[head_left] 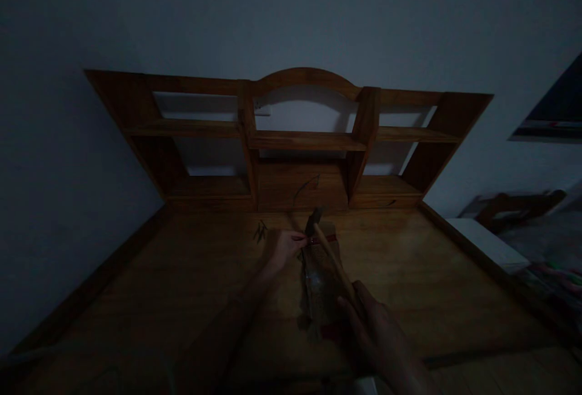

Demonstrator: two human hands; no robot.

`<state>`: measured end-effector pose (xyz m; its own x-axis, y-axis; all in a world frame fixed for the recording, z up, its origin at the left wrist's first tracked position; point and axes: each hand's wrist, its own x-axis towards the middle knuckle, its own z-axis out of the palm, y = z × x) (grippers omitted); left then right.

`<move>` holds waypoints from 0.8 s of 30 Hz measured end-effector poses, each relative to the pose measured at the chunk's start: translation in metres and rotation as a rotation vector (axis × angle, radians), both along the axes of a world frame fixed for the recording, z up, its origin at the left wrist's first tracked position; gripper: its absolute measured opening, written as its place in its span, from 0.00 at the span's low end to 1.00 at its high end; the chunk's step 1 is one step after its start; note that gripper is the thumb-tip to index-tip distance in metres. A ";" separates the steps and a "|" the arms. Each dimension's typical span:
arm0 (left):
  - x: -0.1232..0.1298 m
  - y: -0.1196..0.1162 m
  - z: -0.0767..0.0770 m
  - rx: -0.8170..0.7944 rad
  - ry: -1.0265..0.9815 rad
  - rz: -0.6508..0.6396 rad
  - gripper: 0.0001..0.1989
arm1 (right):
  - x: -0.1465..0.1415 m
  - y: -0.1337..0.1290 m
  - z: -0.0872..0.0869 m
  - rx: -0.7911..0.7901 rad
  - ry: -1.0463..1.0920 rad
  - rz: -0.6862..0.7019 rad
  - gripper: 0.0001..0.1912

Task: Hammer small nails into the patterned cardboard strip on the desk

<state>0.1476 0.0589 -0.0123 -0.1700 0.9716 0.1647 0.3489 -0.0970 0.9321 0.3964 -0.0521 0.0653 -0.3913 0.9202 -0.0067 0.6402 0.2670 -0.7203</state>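
My right hand (370, 328) is closed round the wooden handle of a hammer (334, 254), which slants up and to the left. Its dark head (313, 220) is just above the fingertips of my left hand (287, 245). Those fingers are pinched together at the left end of a red strip (328, 239); whatever small thing may be between them is too dark to make out. The strip crosses the far end of a worn, brownish flat piece (321, 277) lying on the wooden desk (204, 280). Several thin dark pieces, like nails (260, 231), lie left of my left hand.
A wooden shelf unit (309, 140) with open compartments stands along the desk's back edge, against the wall. A thin, dark curved thing (305, 188) shows before its middle panel. Beyond the right edge are a white surface (488, 243) and a wooden chair back (522, 208). The light is dim.
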 end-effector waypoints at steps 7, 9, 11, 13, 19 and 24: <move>-0.003 0.001 -0.004 0.012 0.054 0.000 0.11 | 0.009 -0.001 -0.005 -0.037 0.094 -0.126 0.30; -0.002 0.001 -0.003 0.023 0.059 -0.002 0.10 | 0.012 -0.002 -0.004 -0.029 0.137 -0.175 0.31; -0.002 0.000 -0.001 0.037 0.066 -0.004 0.10 | 0.016 -0.003 -0.002 -0.028 0.166 -0.206 0.31; -0.002 -0.003 0.003 0.056 0.083 -0.012 0.09 | 0.018 -0.004 -0.001 -0.059 0.185 -0.227 0.32; -0.012 -0.008 0.009 0.049 0.167 -0.017 0.09 | 0.030 0.003 -0.019 -0.089 0.304 -0.359 0.37; -0.047 -0.006 0.014 0.033 0.286 0.071 0.10 | 0.047 0.014 -0.047 -0.083 0.328 -0.439 0.36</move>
<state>0.1004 0.0528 0.0013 -0.1799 0.9522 0.2467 0.6037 -0.0911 0.7920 0.4439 -0.0377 0.0187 0.0354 0.9990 -0.0283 0.4167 -0.0405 -0.9081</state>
